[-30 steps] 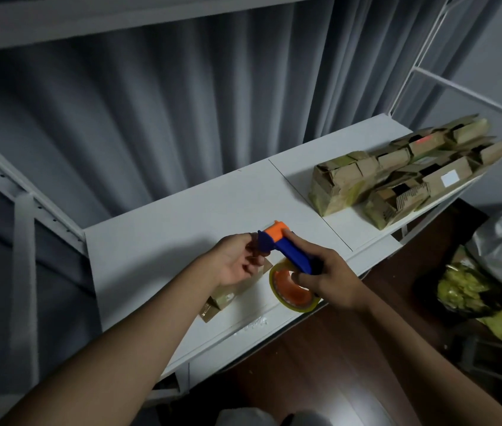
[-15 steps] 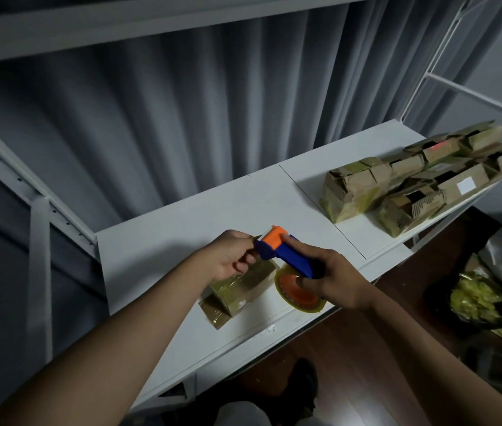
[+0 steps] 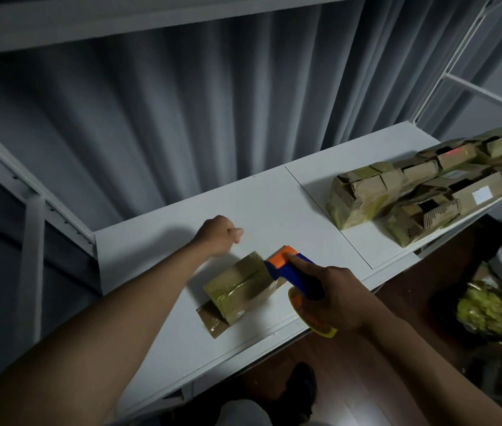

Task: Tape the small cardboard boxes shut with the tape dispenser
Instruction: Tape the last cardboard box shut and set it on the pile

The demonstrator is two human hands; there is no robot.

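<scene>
Tape dispenser [image 3: 294, 273] in curled right grip [image 3: 340, 298] at taped box [image 3: 240, 285]; left grip [image 3: 220, 233] fisted, empty.

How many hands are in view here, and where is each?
2. The left hand hovers fisted over the shelf behind the taped box; the right hand grips the tape dispenser against that box.

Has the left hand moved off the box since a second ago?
Yes. The left hand has left the box and now sits farther back on the shelf, toward the curtain, fingers curled, holding nothing.
</scene>
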